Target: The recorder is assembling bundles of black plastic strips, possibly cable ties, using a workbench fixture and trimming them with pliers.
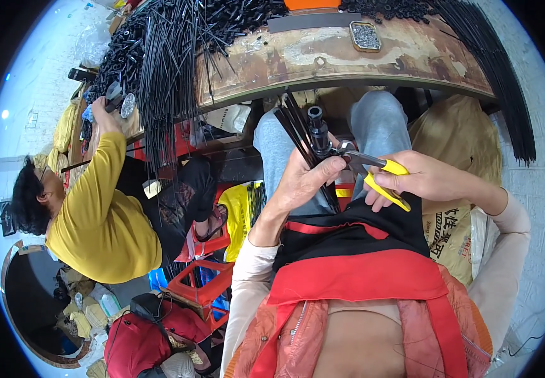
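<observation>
Above my lap, my left hand [305, 183] is wrapped round a bundle of thin black rods [293, 129] and a black cylindrical fitting [317, 126] with a round hollow end pointing up. My right hand [408, 173] grips a pair of pliers with yellow handles [393, 167], its handles spread apart. The metal head of the pliers is beside the fitting, close to my left thumb. Whether the jaws are clamped on anything is too small to tell. My left fingers partly hide the lower part of the bundle.
Ahead stands a worn wooden workbench [298, 63] with a small tray of metal pieces [365, 36]. Black rods hang over its left [165, 88] and right [499, 82] ends. A co-worker in a yellow top [109, 214] reaches to the bench at left, near a red stool [203, 281].
</observation>
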